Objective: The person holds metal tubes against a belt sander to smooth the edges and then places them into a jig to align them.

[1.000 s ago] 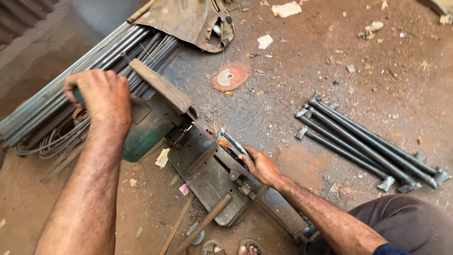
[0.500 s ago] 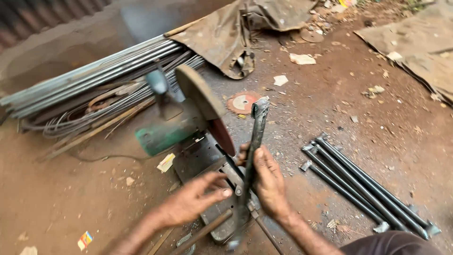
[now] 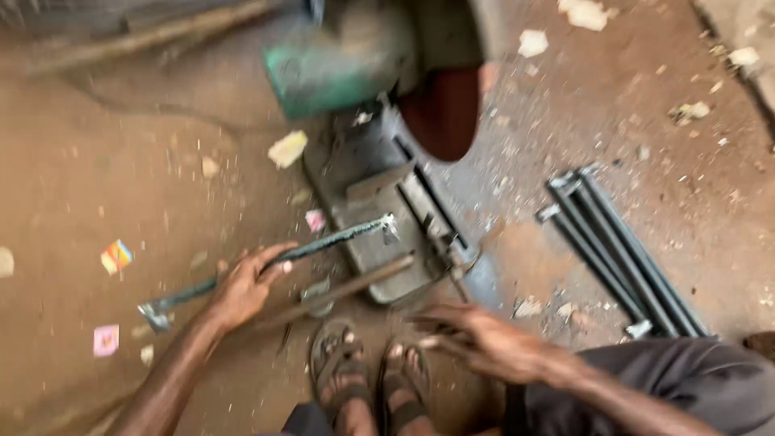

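Observation:
My left hand (image 3: 242, 287) grips a short dark metal bar (image 3: 323, 245) near its middle, holding it slanted low over the dirt floor to the left of the cut-off saw's base (image 3: 387, 222). My right hand (image 3: 484, 339) is blurred, fingers spread, hovering just in front of the base near a thin rod (image 3: 339, 295) that lies across the ground. It holds nothing that I can make out. The green saw motor (image 3: 339, 69) and reddish cutting disc (image 3: 444, 113) stand raised at the top. My sandalled feet (image 3: 367, 379) are at the bottom centre.
A bundle of cut dark bars (image 3: 622, 258) lies on the ground to the right. Scraps of paper and debris (image 3: 117, 256) dot the floor at left and top right. My grey trouser leg (image 3: 678, 387) fills the bottom right corner.
My left hand has taken the cut bar off the saw and swung it down to the left. My right hand let go and dropped toward my feet. The view tilted down.

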